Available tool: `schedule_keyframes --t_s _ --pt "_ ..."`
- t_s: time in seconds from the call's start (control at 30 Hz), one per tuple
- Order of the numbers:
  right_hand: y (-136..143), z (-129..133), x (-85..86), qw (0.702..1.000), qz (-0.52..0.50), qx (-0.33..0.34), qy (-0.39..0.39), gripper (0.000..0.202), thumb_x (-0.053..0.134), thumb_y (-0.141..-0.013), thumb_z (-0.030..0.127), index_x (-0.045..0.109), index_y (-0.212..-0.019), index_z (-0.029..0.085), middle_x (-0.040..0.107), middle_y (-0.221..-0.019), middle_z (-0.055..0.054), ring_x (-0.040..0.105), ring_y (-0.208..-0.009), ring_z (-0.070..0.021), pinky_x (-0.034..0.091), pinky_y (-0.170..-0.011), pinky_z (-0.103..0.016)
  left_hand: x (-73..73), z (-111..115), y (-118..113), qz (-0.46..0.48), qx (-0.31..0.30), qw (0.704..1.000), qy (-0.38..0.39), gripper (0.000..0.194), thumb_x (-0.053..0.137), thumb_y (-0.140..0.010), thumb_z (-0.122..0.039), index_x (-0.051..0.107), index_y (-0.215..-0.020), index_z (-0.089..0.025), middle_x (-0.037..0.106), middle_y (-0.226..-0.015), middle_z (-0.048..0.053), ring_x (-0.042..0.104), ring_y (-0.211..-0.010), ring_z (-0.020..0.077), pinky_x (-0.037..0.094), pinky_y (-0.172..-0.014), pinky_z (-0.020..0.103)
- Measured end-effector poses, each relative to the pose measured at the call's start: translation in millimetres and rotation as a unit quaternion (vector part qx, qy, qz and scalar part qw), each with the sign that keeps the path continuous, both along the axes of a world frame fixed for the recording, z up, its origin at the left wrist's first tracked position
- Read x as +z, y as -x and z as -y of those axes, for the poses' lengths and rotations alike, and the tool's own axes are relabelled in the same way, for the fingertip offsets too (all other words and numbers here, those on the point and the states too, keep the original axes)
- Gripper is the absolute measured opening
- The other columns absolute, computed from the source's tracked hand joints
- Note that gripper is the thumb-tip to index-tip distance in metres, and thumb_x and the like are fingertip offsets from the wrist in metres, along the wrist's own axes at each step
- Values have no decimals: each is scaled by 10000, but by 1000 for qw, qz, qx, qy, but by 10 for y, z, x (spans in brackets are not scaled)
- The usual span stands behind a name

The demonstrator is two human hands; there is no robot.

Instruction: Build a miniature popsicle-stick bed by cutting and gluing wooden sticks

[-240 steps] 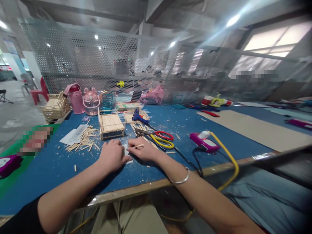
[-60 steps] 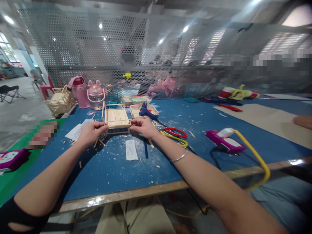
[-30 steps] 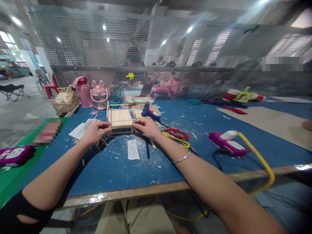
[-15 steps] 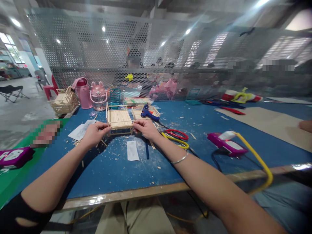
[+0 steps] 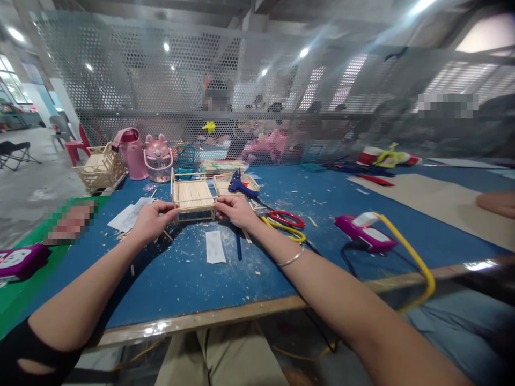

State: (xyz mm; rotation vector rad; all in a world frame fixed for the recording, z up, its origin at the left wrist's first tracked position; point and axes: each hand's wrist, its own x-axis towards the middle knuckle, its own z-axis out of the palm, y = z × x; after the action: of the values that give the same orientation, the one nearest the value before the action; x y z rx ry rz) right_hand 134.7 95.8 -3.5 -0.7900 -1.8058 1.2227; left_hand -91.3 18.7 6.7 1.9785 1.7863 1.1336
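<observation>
A small bed-like frame of thin wooden sticks [image 5: 193, 195] stands on the blue table [image 5: 181, 292]. My left hand [image 5: 156, 219] pinches its near left corner, and my right hand [image 5: 235, 210] pinches its near right corner. Just behind my right hand, a blue glue gun [image 5: 242, 186] rests on a second stick piece [image 5: 222, 185]. White paper slips lie nearby: one [image 5: 215, 247] in front of the frame, others [image 5: 126, 215] beyond my left hand. A dark blue stick-like tool [image 5: 238, 245] lies below my right hand.
Pink jug [image 5: 134, 155], pink bear-eared bottle [image 5: 158, 160] and a larger stick model [image 5: 100, 169] stand at back left. Red [image 5: 286, 219] and yellow-handled [image 5: 284, 231] tools lie right of my right hand, then a purple power strip [image 5: 364, 234]. Another person's hand [image 5: 497, 203] rests far right.
The whole view has shifted slightly, so things appear a little further left. Both hands keep their hold on the stick frame, which has not visibly moved on the table.
</observation>
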Motion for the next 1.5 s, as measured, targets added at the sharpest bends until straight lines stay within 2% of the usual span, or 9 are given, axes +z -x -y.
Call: schedule_keyframes --t_s 0.43,0.7,0.97,1.27,1.43,1.5 --pt "0 42 35 1000 3 -9 -2 154 589 -698 298 570 -692 146 546 -514 54 486 -452 -62 401 -502 -192 0 1 3 -18 6 1000 -9 338 522 -722 -482 678 -744 -182 702 -838 60 606 -771 208 444 -726 299" --pt "15 15 0 1000 -17 0 12 139 593 -694 282 573 -706 145 550 -507 58 482 -444 -59 399 -487 -187 4 13 2 -9 13 1000 6 380 520 -699 -498 678 -794 -166 704 -862 72 610 -785 222 449 -751 316" --pt "25 -14 -22 1000 -26 1 10 142 607 -696 283 575 -698 145 552 -499 52 479 -432 -55 404 -472 -177 30 33 -31 -4 32 999 8 374 526 -677 -502 680 -773 -174 709 -846 71 613 -780 229 455 -738 317" --pt "21 -14 -25 1000 -24 -6 11 129 595 -701 273 573 -686 147 541 -494 61 472 -427 -52 394 -470 -176 9 7 -7 14 15 1000 -10 306 561 -640 -482 678 -699 -206 716 -850 60 621 -808 235 452 -762 317" --pt "16 8 -2 1000 -20 -4 4 122 580 -710 264 569 -686 144 543 -492 60 475 -422 -50 388 -467 -172 -13 -7 8 22 17 1000 -2 357 567 -632 -468 680 -808 -178 710 -825 68 616 -769 225 451 -722 315" --pt "12 20 6 1000 -18 -3 4 130 579 -712 270 568 -679 144 540 -488 60 473 -418 -50 388 -463 -170 -14 -3 7 17 12 1000 -1 352 565 -637 -472 678 -796 -178 709 -801 58 610 -740 215 450 -707 309"
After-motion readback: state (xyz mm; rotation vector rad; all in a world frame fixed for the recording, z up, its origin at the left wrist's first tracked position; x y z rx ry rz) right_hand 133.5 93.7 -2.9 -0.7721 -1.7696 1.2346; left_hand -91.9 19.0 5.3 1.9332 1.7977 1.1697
